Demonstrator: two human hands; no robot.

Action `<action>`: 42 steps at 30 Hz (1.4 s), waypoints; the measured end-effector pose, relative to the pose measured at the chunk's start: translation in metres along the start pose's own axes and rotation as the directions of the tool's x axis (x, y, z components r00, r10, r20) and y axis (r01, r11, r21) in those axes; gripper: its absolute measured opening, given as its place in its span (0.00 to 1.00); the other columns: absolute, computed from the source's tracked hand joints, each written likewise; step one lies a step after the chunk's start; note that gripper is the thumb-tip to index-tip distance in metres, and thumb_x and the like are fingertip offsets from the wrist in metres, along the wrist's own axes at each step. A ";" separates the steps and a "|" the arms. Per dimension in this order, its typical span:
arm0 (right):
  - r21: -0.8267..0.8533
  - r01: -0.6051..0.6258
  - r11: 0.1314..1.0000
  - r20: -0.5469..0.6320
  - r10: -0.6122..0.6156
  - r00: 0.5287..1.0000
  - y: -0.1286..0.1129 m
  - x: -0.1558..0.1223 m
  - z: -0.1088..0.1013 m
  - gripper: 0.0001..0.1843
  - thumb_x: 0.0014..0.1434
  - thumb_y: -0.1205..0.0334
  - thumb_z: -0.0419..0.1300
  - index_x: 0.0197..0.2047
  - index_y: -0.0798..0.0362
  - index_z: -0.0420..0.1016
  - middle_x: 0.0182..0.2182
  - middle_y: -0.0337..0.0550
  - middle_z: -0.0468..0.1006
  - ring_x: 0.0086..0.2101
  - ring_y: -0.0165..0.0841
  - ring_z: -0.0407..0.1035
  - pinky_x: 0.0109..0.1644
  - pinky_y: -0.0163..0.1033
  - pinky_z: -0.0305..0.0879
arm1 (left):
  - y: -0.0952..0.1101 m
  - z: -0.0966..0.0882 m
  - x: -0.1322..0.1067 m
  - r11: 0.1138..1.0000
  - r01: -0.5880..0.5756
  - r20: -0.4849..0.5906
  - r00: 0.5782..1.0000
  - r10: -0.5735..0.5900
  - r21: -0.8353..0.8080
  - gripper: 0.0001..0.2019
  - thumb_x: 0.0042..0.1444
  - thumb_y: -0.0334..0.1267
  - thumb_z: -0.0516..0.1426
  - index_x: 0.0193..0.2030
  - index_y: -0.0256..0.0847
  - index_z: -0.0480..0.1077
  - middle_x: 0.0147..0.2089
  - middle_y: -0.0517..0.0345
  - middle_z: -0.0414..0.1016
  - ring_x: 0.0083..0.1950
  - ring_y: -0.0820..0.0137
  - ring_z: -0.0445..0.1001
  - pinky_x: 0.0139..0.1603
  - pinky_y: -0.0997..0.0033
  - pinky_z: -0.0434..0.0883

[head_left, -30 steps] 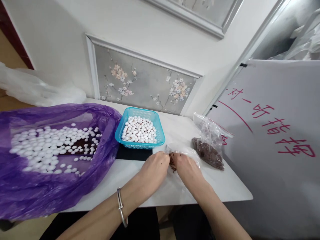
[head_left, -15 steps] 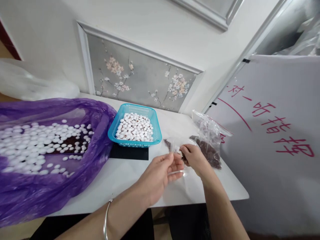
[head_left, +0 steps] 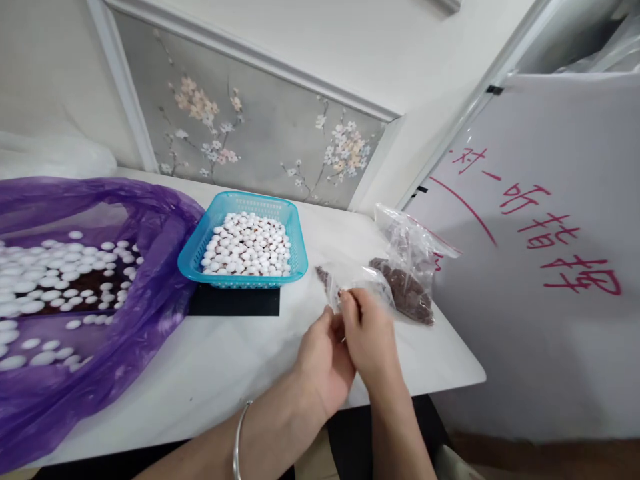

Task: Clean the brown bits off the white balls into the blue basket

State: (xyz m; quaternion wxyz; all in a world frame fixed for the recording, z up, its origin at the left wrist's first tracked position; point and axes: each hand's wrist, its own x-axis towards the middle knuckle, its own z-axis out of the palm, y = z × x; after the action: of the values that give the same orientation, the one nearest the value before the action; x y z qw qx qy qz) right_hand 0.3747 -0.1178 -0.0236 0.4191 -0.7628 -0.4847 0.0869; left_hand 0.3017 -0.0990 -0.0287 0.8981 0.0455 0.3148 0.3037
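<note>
My left hand (head_left: 325, 370) is palm-up at the front of the white table, its thumb raised and its fingers curled at the near edge of a clear plastic bag (head_left: 364, 277). Pressed close over it is my right hand (head_left: 371, 337), slightly blurred, with thumb and fingers pinched together. A small dark speck shows at the right fingertips; what they grip is mostly hidden. Brown crumbly material (head_left: 323, 275) lies at the bag's left end. Just behind, a larger clear zip bag (head_left: 407, 290) holds brown material.
A blue basket (head_left: 299, 250) of small white balls stands on a black flat object (head_left: 240, 302). At left, a purple plastic bag (head_left: 165, 287) lies open around many white balls. A whiteboard (head_left: 530, 347) with red writing borders the table's right side.
My hands have come together, the right moving left and over the left hand's fingers. The view has shifted, so the basket and purple bag appear further left.
</note>
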 end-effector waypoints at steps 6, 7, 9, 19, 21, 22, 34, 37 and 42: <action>-0.074 0.216 0.974 0.103 -0.208 0.973 -0.015 -0.023 0.007 0.14 0.64 0.61 0.47 0.34 0.52 0.72 0.32 0.47 0.74 0.33 0.39 0.68 0.38 0.42 0.63 | 0.012 -0.005 -0.002 0.996 0.076 0.090 0.993 -0.072 -0.045 0.11 0.61 0.35 0.49 0.35 0.40 0.72 0.41 0.53 0.81 0.51 0.65 0.77 0.50 0.69 0.75; -0.060 0.240 0.969 0.102 -0.234 0.967 -0.016 -0.025 0.007 0.13 0.64 0.62 0.47 0.35 0.52 0.72 0.33 0.47 0.74 0.34 0.39 0.69 0.39 0.42 0.63 | 0.014 -0.005 -0.002 0.996 0.077 0.093 0.993 -0.072 -0.053 0.10 0.60 0.34 0.50 0.35 0.40 0.72 0.42 0.54 0.81 0.52 0.67 0.77 0.51 0.71 0.74; 0.018 0.257 0.966 0.054 -0.257 0.965 -0.017 -0.028 0.006 0.11 0.64 0.64 0.48 0.37 0.52 0.72 0.33 0.45 0.74 0.34 0.37 0.69 0.39 0.41 0.65 | 0.017 -0.003 -0.003 0.995 0.072 0.077 0.995 -0.067 -0.067 0.08 0.59 0.33 0.52 0.37 0.40 0.73 0.43 0.56 0.81 0.52 0.69 0.77 0.51 0.75 0.74; 0.509 0.157 0.846 -0.054 -0.151 0.987 -0.032 -0.038 0.020 0.14 0.64 0.64 0.47 0.41 0.50 0.74 0.38 0.43 0.77 0.41 0.39 0.71 0.47 0.45 0.68 | 0.029 0.002 -0.008 0.995 -0.039 -0.044 0.998 0.034 -0.096 0.10 0.59 0.36 0.50 0.40 0.40 0.73 0.49 0.52 0.80 0.56 0.68 0.75 0.55 0.75 0.73; 0.526 0.160 0.835 -0.050 -0.158 0.986 -0.035 -0.040 0.023 0.14 0.65 0.64 0.47 0.38 0.49 0.74 0.35 0.42 0.76 0.41 0.39 0.70 0.49 0.47 0.65 | 0.032 0.003 -0.010 0.993 -0.034 -0.052 0.998 0.029 -0.110 0.10 0.60 0.37 0.50 0.39 0.41 0.73 0.50 0.52 0.80 0.57 0.68 0.74 0.55 0.75 0.73; 0.546 0.159 0.823 -0.065 -0.148 0.987 -0.036 -0.041 0.025 0.14 0.66 0.63 0.47 0.36 0.49 0.74 0.33 0.40 0.75 0.39 0.38 0.69 0.48 0.46 0.65 | 0.034 0.003 -0.011 0.992 -0.032 -0.070 0.997 0.024 -0.120 0.11 0.60 0.36 0.50 0.40 0.40 0.73 0.50 0.52 0.80 0.57 0.68 0.74 0.55 0.75 0.73; 0.341 0.113 0.933 -0.104 -0.082 0.991 -0.046 -0.039 0.038 0.12 0.65 0.66 0.47 0.35 0.50 0.70 0.38 0.46 0.69 0.41 0.40 0.66 0.47 0.50 0.65 | 0.054 0.002 -0.021 0.988 -0.124 -0.219 0.971 0.100 -0.095 0.14 0.61 0.34 0.49 0.41 0.39 0.78 0.49 0.53 0.81 0.54 0.68 0.77 0.51 0.75 0.77; 0.445 0.120 0.888 -0.183 -0.041 0.982 -0.044 -0.036 0.042 0.14 0.66 0.66 0.47 0.33 0.49 0.71 0.39 0.46 0.71 0.45 0.39 0.68 0.49 0.47 0.67 | 0.057 0.003 -0.018 0.983 -0.130 -0.245 0.965 0.096 -0.130 0.15 0.62 0.34 0.49 0.39 0.39 0.78 0.48 0.52 0.82 0.53 0.68 0.78 0.50 0.74 0.77; 0.920 0.029 0.391 -0.172 0.334 0.927 -0.047 -0.034 0.057 0.11 0.65 0.63 0.49 0.36 0.47 0.72 0.48 0.43 0.76 0.52 0.38 0.72 0.54 0.47 0.71 | 0.058 0.010 -0.020 0.950 -0.273 -0.254 0.939 0.230 -0.149 0.19 0.65 0.34 0.45 0.36 0.37 0.78 0.47 0.48 0.82 0.51 0.66 0.79 0.51 0.71 0.77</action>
State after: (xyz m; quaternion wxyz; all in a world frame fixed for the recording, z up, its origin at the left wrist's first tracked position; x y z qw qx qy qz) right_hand 0.2953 -0.1054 -0.0349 0.8303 -0.4549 -0.2075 0.2463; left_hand 0.2655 -0.0627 0.0059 0.8088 -0.0329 0.3807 0.4471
